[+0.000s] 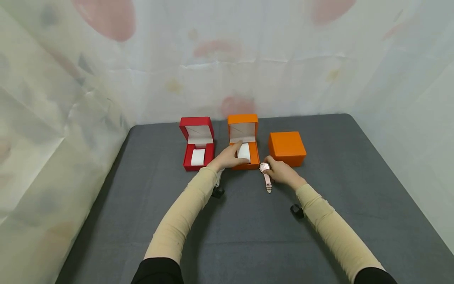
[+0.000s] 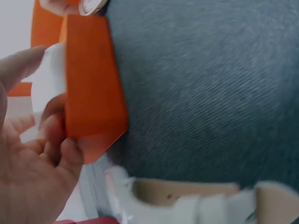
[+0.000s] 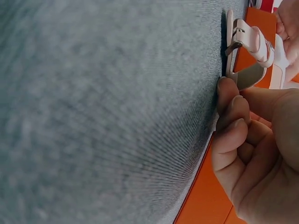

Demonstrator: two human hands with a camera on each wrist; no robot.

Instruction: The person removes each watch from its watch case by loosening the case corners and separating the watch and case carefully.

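reaching out over the grey table (image 1: 248,228), both sleeved arms stretch toward a row of small boxes, so the work sits at the far half of the cloth. nearest of the things is the pink watch (image 1: 265,176), lying on the table just in front of the gap between the two orange boxes, its strap trailing back toward the person. the right hand (image 1: 281,172) holds it at the case end: in the right wrist view the fingers (image 3: 231,121) are curled together with the thumb closing toward them, pinching the watch near its strap and buckle, the strap's edge against the cloth, as if to keep it steady and ready to lift.

just beyond, the left hand (image 1: 228,157) rests on the open orange box (image 1: 244,144); its fingers (image 2: 56,135) curl round the box's near wall while the thumb reaches over the white cushion (image 1: 244,152) inside, seemingly bracing the box so it cannot slide. its lid stands upright behind.

to the left stands an open red box (image 1: 197,142) with its own white cushion, and to the right a closed orange box (image 1: 286,148), touching neither hand as far as i can tell.
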